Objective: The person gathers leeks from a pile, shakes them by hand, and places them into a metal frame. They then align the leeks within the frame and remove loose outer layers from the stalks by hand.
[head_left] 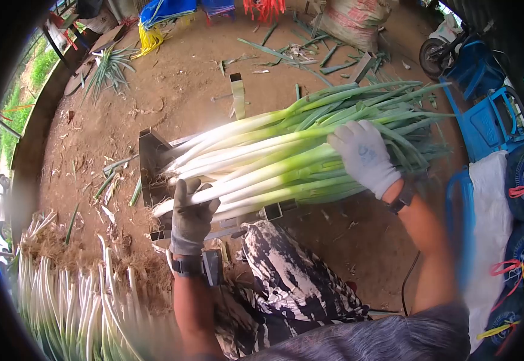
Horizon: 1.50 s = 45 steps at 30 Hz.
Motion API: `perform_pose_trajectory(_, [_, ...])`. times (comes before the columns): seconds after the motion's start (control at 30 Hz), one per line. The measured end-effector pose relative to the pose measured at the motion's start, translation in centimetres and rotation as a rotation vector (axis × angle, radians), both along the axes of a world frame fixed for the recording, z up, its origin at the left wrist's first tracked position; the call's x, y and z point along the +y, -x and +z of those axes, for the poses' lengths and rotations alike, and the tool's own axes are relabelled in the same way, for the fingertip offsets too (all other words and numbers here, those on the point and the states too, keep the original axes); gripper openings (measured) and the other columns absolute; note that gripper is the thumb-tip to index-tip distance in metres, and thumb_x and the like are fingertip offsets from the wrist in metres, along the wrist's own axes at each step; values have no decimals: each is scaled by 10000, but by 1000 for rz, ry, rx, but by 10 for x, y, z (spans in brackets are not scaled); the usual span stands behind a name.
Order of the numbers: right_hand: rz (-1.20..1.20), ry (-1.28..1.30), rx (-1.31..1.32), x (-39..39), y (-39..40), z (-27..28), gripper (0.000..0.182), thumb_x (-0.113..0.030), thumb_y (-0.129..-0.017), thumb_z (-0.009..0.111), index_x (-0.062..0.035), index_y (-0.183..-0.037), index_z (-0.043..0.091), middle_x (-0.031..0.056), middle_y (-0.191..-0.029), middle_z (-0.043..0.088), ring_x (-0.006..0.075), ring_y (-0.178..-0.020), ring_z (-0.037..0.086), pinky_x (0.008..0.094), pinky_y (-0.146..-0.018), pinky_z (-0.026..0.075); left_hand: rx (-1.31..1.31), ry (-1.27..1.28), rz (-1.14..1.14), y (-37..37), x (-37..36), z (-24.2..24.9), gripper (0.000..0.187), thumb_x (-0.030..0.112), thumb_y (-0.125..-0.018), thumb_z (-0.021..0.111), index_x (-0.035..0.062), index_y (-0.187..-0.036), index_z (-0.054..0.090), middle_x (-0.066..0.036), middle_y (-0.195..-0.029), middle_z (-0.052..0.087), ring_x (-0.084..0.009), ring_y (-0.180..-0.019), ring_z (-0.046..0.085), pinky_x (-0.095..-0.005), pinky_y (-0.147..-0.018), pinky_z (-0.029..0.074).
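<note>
A thick bundle of long green onions (244, 144) lies across a metal frame (152, 162), white root ends to the left and green leaves to the right. My left hand (193, 213), in a grey-white glove, is at the root end, with the white stalk of one green onion (226, 188) between thumb and fingers. Over the leafy part, my gloved right hand (364, 155) bears down with its fingers bent over the green leaves. Its fingertips are partly hidden among them.
More green onions (81, 301) lie at lower left, roots toward the frame. Upright metal posts (238, 96) rise from the frame. Loose leaves and a sack (352, 21) are at the back. Blue plastic chairs (484, 126) and a white sheet (489, 204) stand at right.
</note>
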State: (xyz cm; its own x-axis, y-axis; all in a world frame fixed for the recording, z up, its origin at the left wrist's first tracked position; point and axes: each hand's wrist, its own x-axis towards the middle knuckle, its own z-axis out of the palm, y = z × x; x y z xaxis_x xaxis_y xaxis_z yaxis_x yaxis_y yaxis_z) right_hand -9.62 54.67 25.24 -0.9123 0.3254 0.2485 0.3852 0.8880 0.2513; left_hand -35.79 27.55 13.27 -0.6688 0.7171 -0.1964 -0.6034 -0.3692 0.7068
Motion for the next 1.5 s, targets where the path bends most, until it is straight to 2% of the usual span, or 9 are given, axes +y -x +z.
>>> perform_pose_trajectory(0.03, [-24,51,-38,-6,2,23,236,-91,-718,576,-141,-937,651,37,-895,577,240,-924,552,385,-793,433,180,-40,75,-13,4,3,351,370,-928,607,81,-1127,612,-93,-1027,667,-248,-1025,634,-382,-868,564])
perform_pose_trajectory(0.1, [-28,84,-172,-18,9,72,224,-88,-697,599,-139,-894,694,54,-834,630,270,-855,601,403,-797,448,-320,-191,-97,-1,3,17,336,382,-942,579,101,-1117,638,-100,-1076,670,-278,-1095,605,-443,-950,509])
perform_pose_trajectory(0.2, [-53,331,-477,-6,23,113,297,-127,-660,654,-146,-950,717,74,-831,678,272,-817,642,401,-760,481,-281,-306,-72,-7,4,28,331,378,-951,563,102,-1113,644,-109,-1111,667,-293,-1115,599,-465,-955,498])
perform_pose_trajectory(0.43, [-214,961,-1112,51,49,44,516,-192,-672,807,-80,-1158,673,68,-942,715,195,-844,636,359,-757,480,-284,-234,-137,7,-5,-7,250,379,-955,562,138,-988,620,-22,-1022,643,-194,-1049,611,-370,-888,532])
perform_pose_trajectory(0.5, [-223,1034,-1142,52,50,23,531,-184,-684,805,-78,-1183,657,75,-978,706,196,-865,622,358,-782,470,-300,94,-5,-8,-2,23,270,409,-952,564,155,-859,559,26,-872,567,-141,-918,602,-294,-807,543])
perform_pose_trajectory(0.73, [-211,1198,-965,42,29,-6,436,-366,-842,674,-82,-1172,656,88,-1057,678,207,-919,600,363,-825,452,-283,124,-54,11,-10,-26,313,483,-923,580,172,-887,570,31,-904,594,-138,-943,608,-360,-870,542])
perform_pose_trajectory(0.93, [62,989,-679,33,10,-53,487,-511,-900,535,-66,-1037,677,146,-979,677,291,-919,621,402,-839,453,-334,321,-24,7,-22,-56,523,612,-867,575,150,-1111,603,-22,-985,642,-164,-848,601,-411,-856,534])
perform_pose_trajectory(1.17, [-131,596,-774,-16,29,-17,529,-555,-891,474,-82,-960,701,186,-960,681,342,-934,641,452,-832,475,-379,482,34,-4,-25,-62,426,509,-889,619,119,-1059,589,-39,-885,570,-167,-788,573,-372,-732,556])
perform_pose_trajectory(1.5, [35,90,-1021,-50,58,-52,296,-356,-877,542,-137,-828,736,42,-791,704,241,-777,675,402,-637,425,-188,797,-21,-3,-36,-74,494,564,-870,606,83,-982,571,-43,-840,568,-186,-653,582,-332,-607,529])
